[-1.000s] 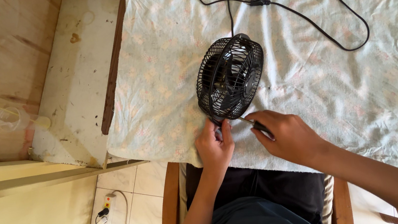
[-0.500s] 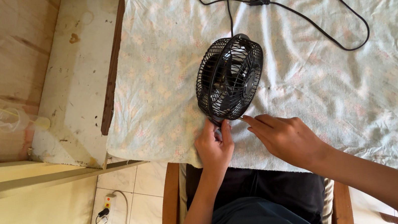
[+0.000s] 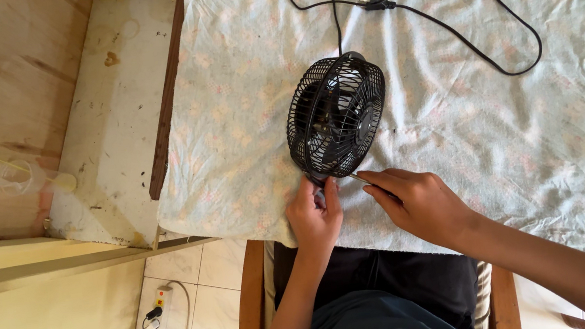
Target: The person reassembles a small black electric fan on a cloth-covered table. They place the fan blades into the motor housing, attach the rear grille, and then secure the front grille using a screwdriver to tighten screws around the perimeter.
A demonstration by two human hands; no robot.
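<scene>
Fan (image 3: 336, 117): stands on the cloth (image 3: 239, 89), just beyond both hands.
Left hand (image 3: 315, 217): closed, pinching the fan's lower rim.
Right hand (image 3: 420, 203): grips a thin tool (image 3: 358, 176), tip pointing left at that rim.

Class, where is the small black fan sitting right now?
In the head view, the black fan stands mid-frame on the pale cloth, just above both hands.

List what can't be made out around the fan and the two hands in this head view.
- Tool tip: the thin tool in the right hand meets the black fan at its lower rim; the contact spot is too small to read.
- Left hand: its fingers cover whatever it pinches.
- Fan base: hidden behind the grille.
- Cord: no plug end can be made out.
</scene>
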